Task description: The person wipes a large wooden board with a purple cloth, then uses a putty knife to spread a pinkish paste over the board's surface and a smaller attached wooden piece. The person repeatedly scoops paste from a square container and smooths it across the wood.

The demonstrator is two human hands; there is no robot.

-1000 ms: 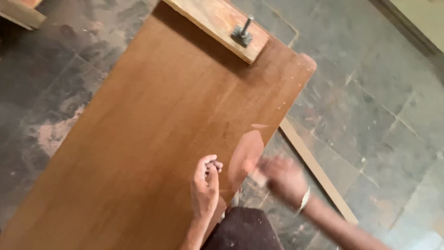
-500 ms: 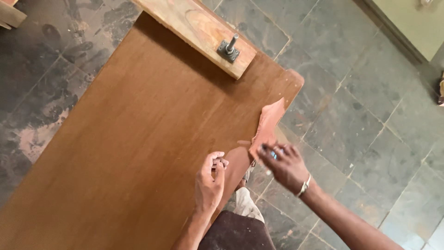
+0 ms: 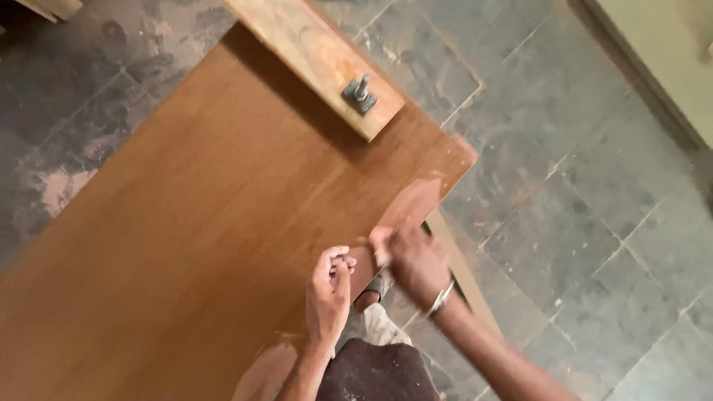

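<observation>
— Two hands at one edge; what are they doing?
— The left hand (image 3: 329, 289) is curled loosely, fingertips resting on the brown board (image 3: 200, 223). The right hand (image 3: 413, 260), blurred, pinches a thin reddish strip (image 3: 405, 212) lifted off the board's near edge.
— And farther out?
— A wooden plank (image 3: 316, 56) with a metal bolt (image 3: 359, 93) lies across the board's far corner, over a stone floor (image 3: 564, 186).

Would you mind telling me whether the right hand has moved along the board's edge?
Yes: the right hand has moved along the brown board edge toward its far corner.
</observation>
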